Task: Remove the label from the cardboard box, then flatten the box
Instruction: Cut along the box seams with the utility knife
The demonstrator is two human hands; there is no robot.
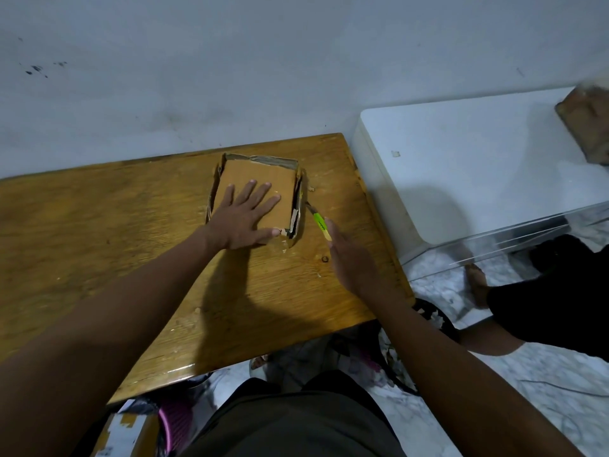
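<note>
On the wooden surface (131,245) by the wall lies the cardboard box (257,192). The left hand (245,214) presses it, fingers spread; beside the box, the right hand (354,258) has its grip around a green knife (318,222).

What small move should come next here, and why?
Probably draw the green cutter in the right hand along the cardboard box's right side wall. The left hand already presses flat on the top panel, pinning the box to the wooden table, yet its walls look uncollapsed.
</note>
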